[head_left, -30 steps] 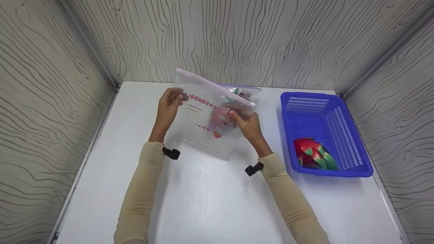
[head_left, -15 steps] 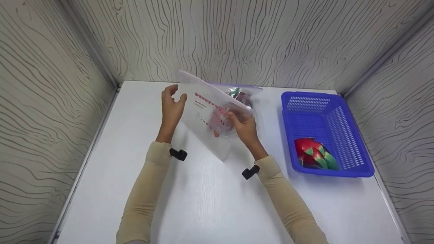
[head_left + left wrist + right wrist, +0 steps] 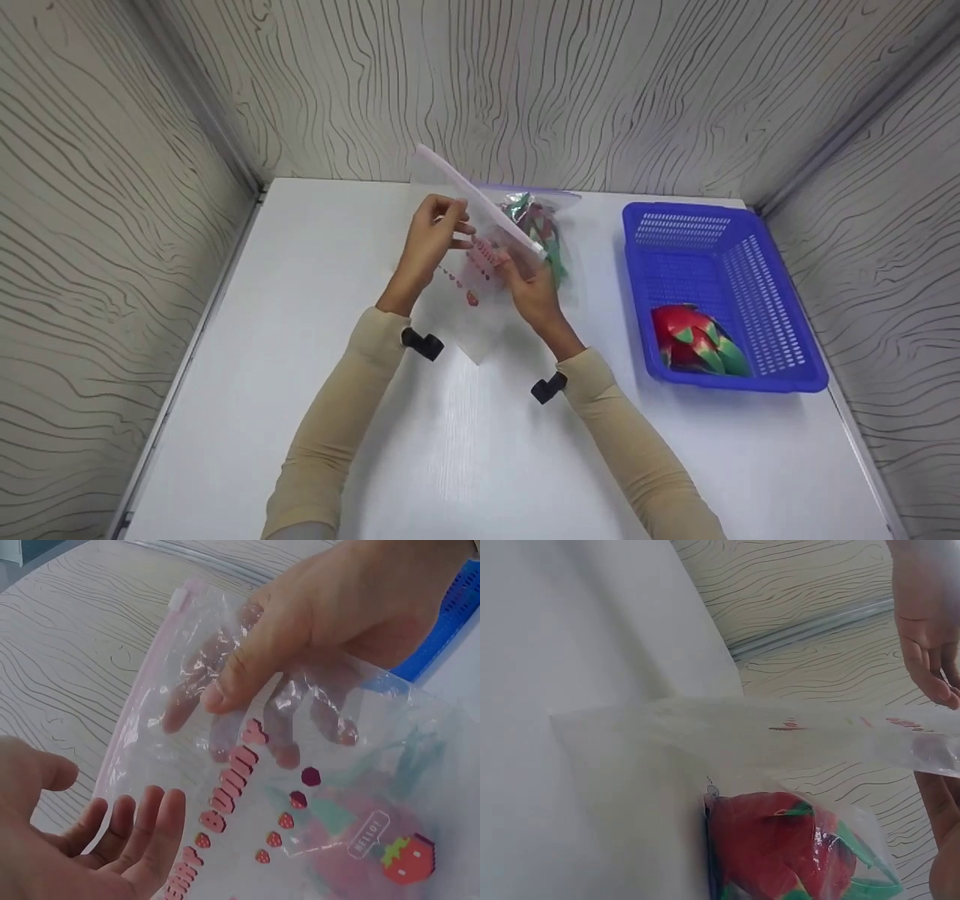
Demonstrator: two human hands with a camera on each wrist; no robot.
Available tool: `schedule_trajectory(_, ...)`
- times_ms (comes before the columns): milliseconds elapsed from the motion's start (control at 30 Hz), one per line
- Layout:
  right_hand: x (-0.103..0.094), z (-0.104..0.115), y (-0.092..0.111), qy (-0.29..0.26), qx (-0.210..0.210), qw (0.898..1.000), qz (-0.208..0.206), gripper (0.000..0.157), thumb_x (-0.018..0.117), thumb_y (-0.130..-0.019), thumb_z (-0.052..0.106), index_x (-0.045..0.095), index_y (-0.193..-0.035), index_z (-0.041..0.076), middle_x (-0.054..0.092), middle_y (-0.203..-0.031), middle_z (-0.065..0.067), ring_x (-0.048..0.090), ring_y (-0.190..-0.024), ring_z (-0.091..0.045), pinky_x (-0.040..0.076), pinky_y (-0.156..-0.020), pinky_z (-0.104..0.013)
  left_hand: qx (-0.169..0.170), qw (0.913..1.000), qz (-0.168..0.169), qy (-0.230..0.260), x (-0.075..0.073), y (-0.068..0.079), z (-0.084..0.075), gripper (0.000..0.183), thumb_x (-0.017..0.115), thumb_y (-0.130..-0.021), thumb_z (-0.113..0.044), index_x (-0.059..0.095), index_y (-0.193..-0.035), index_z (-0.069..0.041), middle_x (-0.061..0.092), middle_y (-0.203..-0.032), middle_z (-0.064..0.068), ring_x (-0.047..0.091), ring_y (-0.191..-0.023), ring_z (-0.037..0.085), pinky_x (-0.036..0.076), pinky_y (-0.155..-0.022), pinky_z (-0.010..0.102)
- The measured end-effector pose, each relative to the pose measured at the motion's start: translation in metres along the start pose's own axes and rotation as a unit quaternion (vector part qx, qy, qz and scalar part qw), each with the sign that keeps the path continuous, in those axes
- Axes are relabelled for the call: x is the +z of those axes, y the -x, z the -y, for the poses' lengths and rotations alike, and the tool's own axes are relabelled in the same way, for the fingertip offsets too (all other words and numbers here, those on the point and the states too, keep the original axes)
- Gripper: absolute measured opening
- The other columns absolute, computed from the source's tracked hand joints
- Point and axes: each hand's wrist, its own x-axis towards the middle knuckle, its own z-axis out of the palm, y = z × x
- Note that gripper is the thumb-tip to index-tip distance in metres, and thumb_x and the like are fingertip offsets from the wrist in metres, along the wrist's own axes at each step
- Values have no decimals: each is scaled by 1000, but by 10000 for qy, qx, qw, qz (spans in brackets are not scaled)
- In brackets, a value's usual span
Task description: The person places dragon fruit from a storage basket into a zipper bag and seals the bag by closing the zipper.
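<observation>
My right hand (image 3: 534, 294) pinches a clear slider zip bag (image 3: 471, 337) near the slider end of its pale pink zip. In the left wrist view, the thumb lies over the near side of the bag and the fingers show through from behind. Pink "Berry Bunny" lettering and small strawberries are printed on it. My left hand (image 3: 436, 238) is at the bag's printed face, fingers loosely bent and apart, holding nothing. Behind stands a second clear bag (image 3: 571, 279) with a purple zip. Inside it is a red and green dragon fruit (image 3: 772, 844), partly hidden by the first bag in the head view.
To the right on the white table (image 3: 450, 457) stands a blue perforated plastic basket (image 3: 634, 300). Another red and green dragon fruit (image 3: 694, 337) lies at its near end. Wood-grain patterned panels (image 3: 480, 82) enclose the table at the back and sides.
My left hand has let go of the bag's upper left part and moved right, across its face. The bag has swung to a steeper angle, uncovering more of the bagged dragon fruit behind.
</observation>
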Motion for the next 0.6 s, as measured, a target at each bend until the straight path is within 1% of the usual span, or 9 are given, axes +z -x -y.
schedule_trajectory(100,1,0,3,274,-223,9993,75,36,66,-106,9,58,-139,-3,68,-134,-18,66,-123,-26,56,-110,-43,-94,9998,84,133,6,-1,-2,35,56,-111,-35,54,-125,-3,63,-108,10,74,-91,19,67,-77,33)
schedule_trajectory(200,3,-2,4,529,-649,9963,205,31,66,-105,7,59,-134,-4,68,-128,-19,65,-112,-22,60,-99,-36,-152,9995,102,240,9,-2,-3,37,58,-111,-36,53,-124,-2,63,-105,10,73,-85,18,67,-75,33)
schedule_trajectory(300,3,-4,4,774,-1117,9903,296,29,66,-105,7,60,-132,-3,67,-124,-17,63,-105,-17,57,-89,-27,-189,9994,98,274,10,-2,-2,33,60,-109,-30,54,-122,0,64,-101,10,73,-81,16,67,-73,33)
schedule_trajectory(367,2,-6,5,846,-1354,9865,352,28,66,-105,7,62,-132,-2,67,-124,-16,62,-106,-15,55,-90,-25,-222,9994,86,263,10,-2,-1,25,58,-108,-22,56,-119,0,66,-98,10,74,-78,16,67,-73,32)
schedule_trajectory(400,2,-6,5,869,-1417,9854,380,29,66,-105,7,63,-133,-1,67,-125,-15,62,-108,-15,55,-93,-25,-236,9993,83,272,10,-2,-1,22,57,-107,-18,57,-117,1,68,-98,10,74,-78,16,67,-73,32)
schedule_trajectory(467,-1,-7,6,858,-1472,9841,500,34,67,-104,8,62,-137,0,65,-130,-16,62,-114,-17,55,-99,-29,-234,9992,89,297,10,-2,0,18,55,-105,-12,59,-114,2,70,-96,11,75,-76,15,67,-73,32)
schedule_trajectory(500,-2,-7,6,831,-1471,9837,607,37,67,-105,12,61,-140,1,63,-134,-17,61,-117,-18,55,-101,-33,-232,9992,82,309,10,-3,1,16,53,-105,-10,59,-113,2,71,-95,11,75,-76,15,67,-73,32)
schedule_trajectory(567,-5,-7,7,705,-1385,9839,878,48,65,-107,28,57,-148,3,59,-141,-18,59,-124,-21,55,-102,-42,-202,9991,75,352,10,-3,2,13,53,-104,-8,59,-111,2,72,-94,11,75,-75,15,67,-73,32)
schedule_trajectory(600,-7,-7,8,571,-1307,9843,1037,57,63,-108,38,53,-151,3,56,-145,-19,56,-129,-23,53,-106,-46,-185,9991,67,377,10,-3,3,12,54,-104,-7,58,-111,2,72,-93,11,75,-74,14,67,-72,32)
